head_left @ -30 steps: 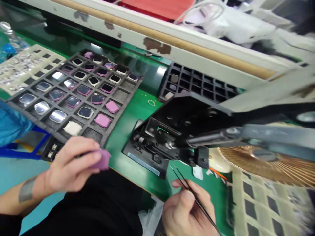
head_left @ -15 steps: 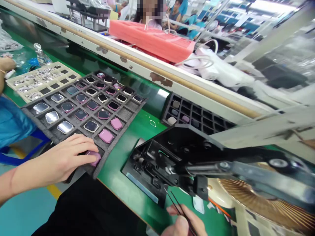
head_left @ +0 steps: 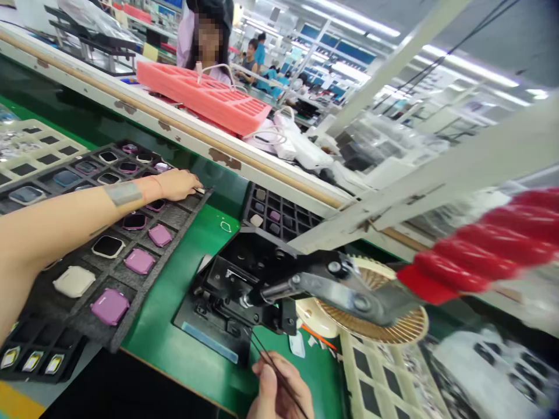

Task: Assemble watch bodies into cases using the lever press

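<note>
At the far right corner of a grey felt tray (head_left: 144, 294), my left hand (head_left: 180, 184) has its fingers closed on a pale-edged watch case (head_left: 200, 190), mostly hidden by the fingertips. My left forearm crosses above the tray and covers several pockets. Purple watch cases (head_left: 140, 261) lie back up along the right side, and a cream case (head_left: 74, 281) sits near the front. Thin dark tweezers (head_left: 279, 373) are held in my right hand (head_left: 283, 387). Their tips point at the base of a black hand press (head_left: 236, 299); whether they touch it I cannot tell.
A red-gripped lever (head_left: 493, 244) reaches out to the right over a round gold fan-like part (head_left: 375, 308). A black compartment tray (head_left: 283, 212) stands behind the press. Pale parts trays (head_left: 375, 378) flank the area. A thin ring (head_left: 225, 226) lies on the green mat.
My left hand has left the purple case at the front of the tray and reached to its far right corner. The view has shifted to the right. My right hand still holds the tweezers.
</note>
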Motion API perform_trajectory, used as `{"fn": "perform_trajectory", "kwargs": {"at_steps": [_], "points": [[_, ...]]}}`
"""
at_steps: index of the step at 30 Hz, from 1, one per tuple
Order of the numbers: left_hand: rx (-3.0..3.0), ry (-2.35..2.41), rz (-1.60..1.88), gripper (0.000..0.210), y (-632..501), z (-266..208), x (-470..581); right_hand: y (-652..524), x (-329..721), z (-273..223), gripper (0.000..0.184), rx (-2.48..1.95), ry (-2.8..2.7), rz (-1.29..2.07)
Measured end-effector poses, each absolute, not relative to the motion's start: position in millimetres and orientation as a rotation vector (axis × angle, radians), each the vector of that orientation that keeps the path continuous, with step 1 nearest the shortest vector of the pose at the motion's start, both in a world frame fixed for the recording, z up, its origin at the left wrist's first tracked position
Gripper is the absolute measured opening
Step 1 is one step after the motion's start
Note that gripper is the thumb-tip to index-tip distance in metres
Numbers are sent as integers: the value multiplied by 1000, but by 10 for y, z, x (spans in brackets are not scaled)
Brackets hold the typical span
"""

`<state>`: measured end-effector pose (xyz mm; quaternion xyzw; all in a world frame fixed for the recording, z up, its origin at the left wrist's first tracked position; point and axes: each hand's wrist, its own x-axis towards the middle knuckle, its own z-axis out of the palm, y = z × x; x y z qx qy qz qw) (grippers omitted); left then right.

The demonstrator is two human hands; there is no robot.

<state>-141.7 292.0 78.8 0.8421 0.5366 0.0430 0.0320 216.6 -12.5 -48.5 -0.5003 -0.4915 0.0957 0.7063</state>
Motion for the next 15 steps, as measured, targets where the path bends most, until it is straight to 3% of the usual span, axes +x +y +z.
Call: {"fn": "perform_trajectory", "kwargs": {"at_steps": [6, 9, 12, 13, 15], "points": [[2508, 1816, 152, 28, 3228, 805, -1290, -210, 2135, -347, 4, -1122, -1178, 295], [2484, 1907, 289, 48, 3001, 1019, -1332, -224, 2101, -286, 1, -1091, -1159, 382], [2488, 1903, 420, 94, 2347, 1146, -1403, -242, 2079, -311, 3, -1074, -1090, 418], [2492, 1850, 534, 94, 2014, 1144, -1410, -250, 2073, -331, 3, -1082, -1070, 418], [2388, 1817, 908, 74, 1226, 1071, -1355, -264, 2055, -359, 6, -1090, -1042, 423]]}}
